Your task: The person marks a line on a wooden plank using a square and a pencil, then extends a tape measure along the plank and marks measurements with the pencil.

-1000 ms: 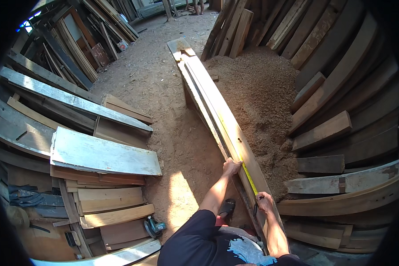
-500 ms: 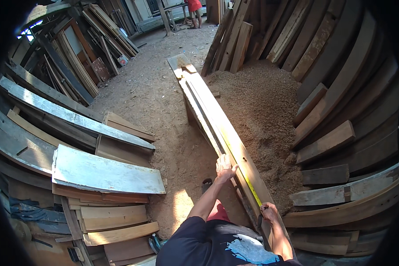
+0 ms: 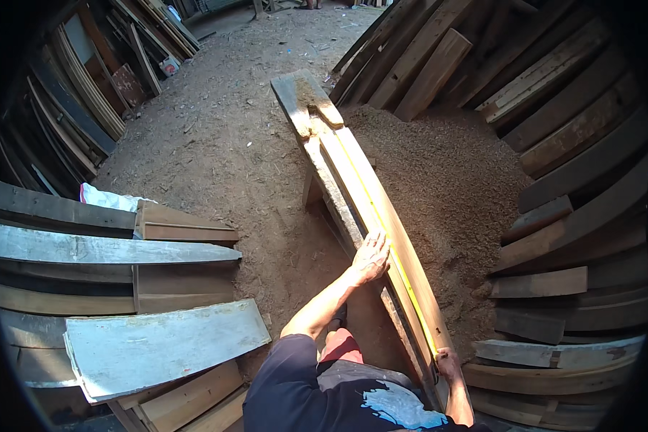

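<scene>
A long pale wooden plank (image 3: 392, 209) lies lengthwise on a narrow wooden bench (image 3: 330, 180), running away from me. Along the plank stretches the thin yellow blade of a tape measure (image 3: 413, 289), reaching close to its far end. Close to my body, my right hand (image 3: 448, 362) is closed at the near end of the blade; the tape's case is hidden by the hand. My left hand (image 3: 371, 255) rests over the plank's left edge, fingers extended beside the blade, and does not grip it.
At the bench's far end sits a notched wood block (image 3: 295, 101). Stacked boards, one topped by a whitish panel (image 3: 165, 345), line the left. Many planks (image 3: 439, 72) lean on the right behind a sawdust heap (image 3: 446, 173). A person's feet (image 3: 309, 4) show far off.
The yellow blade now extends much farther along the plank. My right hand has moved slightly nearer to me, and the left hand lies flatter by the blade. The whole view has shifted.
</scene>
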{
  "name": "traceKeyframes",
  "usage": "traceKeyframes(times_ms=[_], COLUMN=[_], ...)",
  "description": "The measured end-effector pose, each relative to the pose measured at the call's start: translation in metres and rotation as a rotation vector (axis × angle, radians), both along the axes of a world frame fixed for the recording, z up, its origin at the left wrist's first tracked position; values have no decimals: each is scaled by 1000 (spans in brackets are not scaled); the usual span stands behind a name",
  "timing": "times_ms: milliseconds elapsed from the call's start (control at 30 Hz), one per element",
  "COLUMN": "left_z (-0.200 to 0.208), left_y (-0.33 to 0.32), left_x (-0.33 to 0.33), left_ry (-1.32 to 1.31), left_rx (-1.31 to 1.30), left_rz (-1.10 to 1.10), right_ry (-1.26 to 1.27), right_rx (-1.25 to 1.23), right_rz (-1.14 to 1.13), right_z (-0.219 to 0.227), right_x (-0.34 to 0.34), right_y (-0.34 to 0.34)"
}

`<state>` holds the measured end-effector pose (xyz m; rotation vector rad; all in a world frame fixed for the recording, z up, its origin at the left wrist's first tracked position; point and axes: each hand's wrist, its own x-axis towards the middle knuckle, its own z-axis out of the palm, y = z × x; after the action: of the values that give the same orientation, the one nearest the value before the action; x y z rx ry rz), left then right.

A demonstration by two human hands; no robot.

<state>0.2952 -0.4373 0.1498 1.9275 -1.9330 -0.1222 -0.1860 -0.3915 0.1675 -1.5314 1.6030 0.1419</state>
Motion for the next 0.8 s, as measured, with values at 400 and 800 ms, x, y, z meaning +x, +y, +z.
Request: traceKeyframes(times_ms=[400,800], left_z=[-30,-39], left_y=[-27,-63], left_x=[48,70], left_ry=[180,96], left_rx=[-226,-84], left_rz=[-80,-260], right_ry=[-10,-21], right_rx=[-209,-30], right_rz=[57,-103], right_z=[-33,18], right_x=[-4,42], right_y=[-14,-13])
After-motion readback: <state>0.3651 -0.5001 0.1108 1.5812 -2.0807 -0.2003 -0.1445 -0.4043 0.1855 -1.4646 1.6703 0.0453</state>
